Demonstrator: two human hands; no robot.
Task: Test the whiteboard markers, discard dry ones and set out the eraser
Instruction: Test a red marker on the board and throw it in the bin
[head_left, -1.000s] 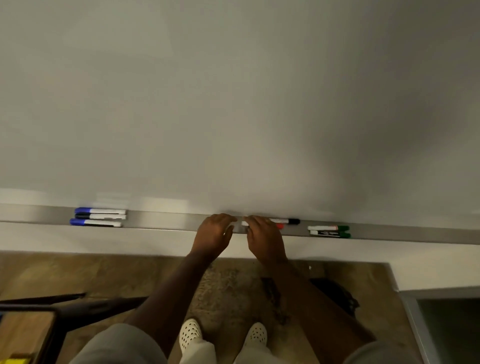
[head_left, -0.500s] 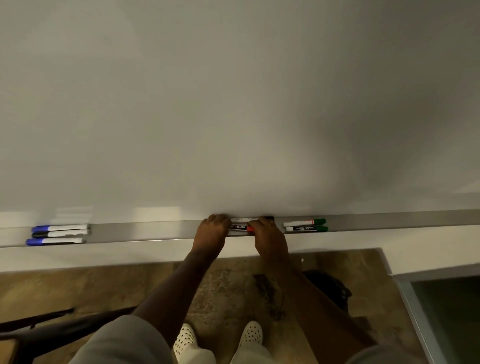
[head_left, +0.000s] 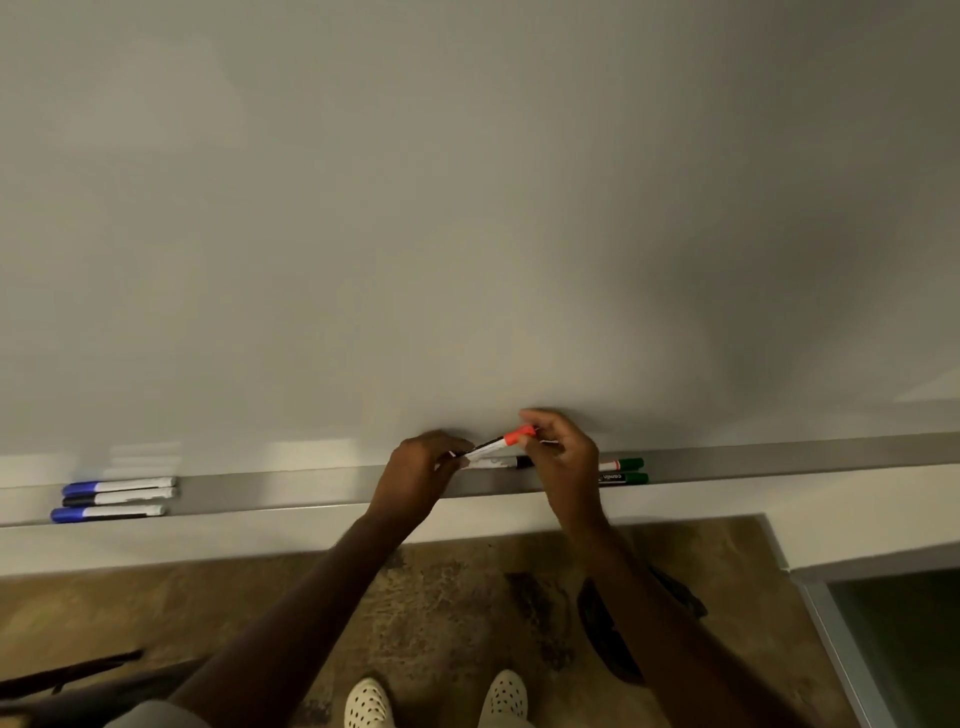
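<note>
The red-capped marker (head_left: 498, 442) has been lifted off the tray (head_left: 779, 457) at mid-length. The left hand (head_left: 421, 467) grips its barrel; the right hand (head_left: 563, 449) pinches the cap. Uncapping for a test stroke likely follows.

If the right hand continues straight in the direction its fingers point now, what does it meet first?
Probably the whiteboard. The right hand pinches the red cap of the marker just above the tray, fingers pointing up toward the board. Nothing shows between them, though one view leaves the depth uncertain.
</note>
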